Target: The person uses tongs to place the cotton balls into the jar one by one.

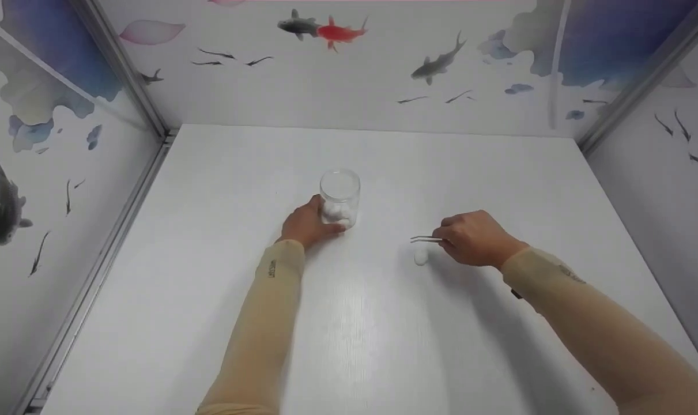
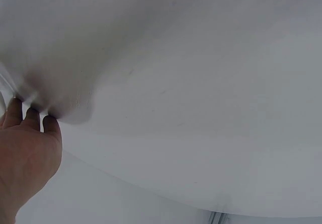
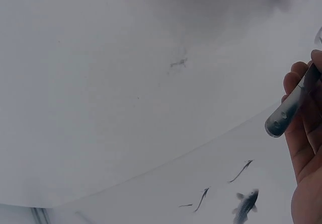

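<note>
A clear jar (image 1: 340, 193) stands upright on the table with several white balls, which look like cotton balls (image 1: 336, 212), in its lower part. My left hand (image 1: 308, 223) holds the jar low on its left side, the thumb across the front; in the left wrist view only part of this hand (image 2: 30, 151) shows. To the right, my right hand (image 1: 475, 237) pinches metal tweezers (image 1: 425, 238), their bent tips pointing left. One white cotton ball (image 1: 421, 257) lies on the table just below the tips, apart from them. In the right wrist view the tweezers' broad rear end (image 3: 283, 117) sticks out of the hand.
The white table (image 1: 372, 323) is enclosed by a back wall (image 1: 372, 86) and side walls printed with fish. Metal frame posts (image 1: 124, 69) stand at the corners. Beige sleeves (image 1: 262, 328) cover both forearms.
</note>
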### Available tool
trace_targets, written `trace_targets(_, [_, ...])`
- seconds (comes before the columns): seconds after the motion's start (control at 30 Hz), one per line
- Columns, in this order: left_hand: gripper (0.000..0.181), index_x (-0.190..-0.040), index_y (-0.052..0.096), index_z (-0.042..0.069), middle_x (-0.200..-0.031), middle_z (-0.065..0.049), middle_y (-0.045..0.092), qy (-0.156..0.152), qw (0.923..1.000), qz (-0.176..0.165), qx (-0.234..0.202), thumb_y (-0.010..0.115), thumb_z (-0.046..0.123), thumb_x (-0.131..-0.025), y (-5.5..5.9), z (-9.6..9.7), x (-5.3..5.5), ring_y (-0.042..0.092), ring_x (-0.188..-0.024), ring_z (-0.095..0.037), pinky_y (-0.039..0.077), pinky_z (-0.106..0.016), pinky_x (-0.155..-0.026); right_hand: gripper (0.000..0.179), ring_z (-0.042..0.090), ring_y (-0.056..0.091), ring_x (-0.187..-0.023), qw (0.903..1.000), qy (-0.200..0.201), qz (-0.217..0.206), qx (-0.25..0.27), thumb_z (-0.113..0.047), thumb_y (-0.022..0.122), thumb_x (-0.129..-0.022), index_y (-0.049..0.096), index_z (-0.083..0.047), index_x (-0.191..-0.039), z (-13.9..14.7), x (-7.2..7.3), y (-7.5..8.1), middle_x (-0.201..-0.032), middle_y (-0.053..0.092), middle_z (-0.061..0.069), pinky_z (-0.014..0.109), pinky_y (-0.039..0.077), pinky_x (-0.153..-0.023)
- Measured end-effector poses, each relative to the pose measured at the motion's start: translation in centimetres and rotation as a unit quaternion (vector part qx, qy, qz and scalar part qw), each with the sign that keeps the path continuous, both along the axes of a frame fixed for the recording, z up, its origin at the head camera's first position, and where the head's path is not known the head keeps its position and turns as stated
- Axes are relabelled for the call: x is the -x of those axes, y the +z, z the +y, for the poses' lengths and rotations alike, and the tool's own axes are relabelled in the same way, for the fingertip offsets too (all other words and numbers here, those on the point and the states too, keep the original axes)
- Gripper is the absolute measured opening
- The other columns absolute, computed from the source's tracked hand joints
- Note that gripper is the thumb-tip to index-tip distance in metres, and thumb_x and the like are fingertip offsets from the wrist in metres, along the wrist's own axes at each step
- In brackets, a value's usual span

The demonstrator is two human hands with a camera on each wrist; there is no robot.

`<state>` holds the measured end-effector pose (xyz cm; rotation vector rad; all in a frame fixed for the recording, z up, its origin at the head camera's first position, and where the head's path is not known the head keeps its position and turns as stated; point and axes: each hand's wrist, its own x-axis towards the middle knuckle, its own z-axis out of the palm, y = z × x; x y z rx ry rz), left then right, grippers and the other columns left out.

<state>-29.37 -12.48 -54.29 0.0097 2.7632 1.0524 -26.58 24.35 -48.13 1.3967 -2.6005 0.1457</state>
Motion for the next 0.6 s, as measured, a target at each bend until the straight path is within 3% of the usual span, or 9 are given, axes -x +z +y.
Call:
trace_targets(0.27, [0.097,-0.152,0.038,0.015,-0.149,-0.007,0.049,0.0,1.0,-0.006,-0.002,0.083,0.054,-0.076,0.1,0.0,0.0,0.045,-0.136,-0.028,0.035,-0.044,-0.114,0.017,0.01,0.054,-0.056,0.9999,0.0,-0.013,-0.005,-0.001,0.073,-0.079,0.077,-0.014,-0.088,1.5,-1.1,-1.0,-0.072,0.064,-0.006,0.028,0.048,-0.047])
trace_targets(0.6, [0.097,-0.151,0.038,0.012,-0.147,-0.01,0.051,-0.006,0.9999,-0.002,0.01,0.082,0.056,-0.076,0.2,-0.1,0.1,0.047,-0.134,-0.03,0.037,-0.044,-0.112,0.017,0.007,0.049,-0.054,0.9995,0.002,-0.025,-0.02,-0.001,0.073,-0.079,0.078,-0.014,-0.089,2.1,-1.7,-1.5,-0.07,0.062,-0.007,0.026,0.047,-0.047])
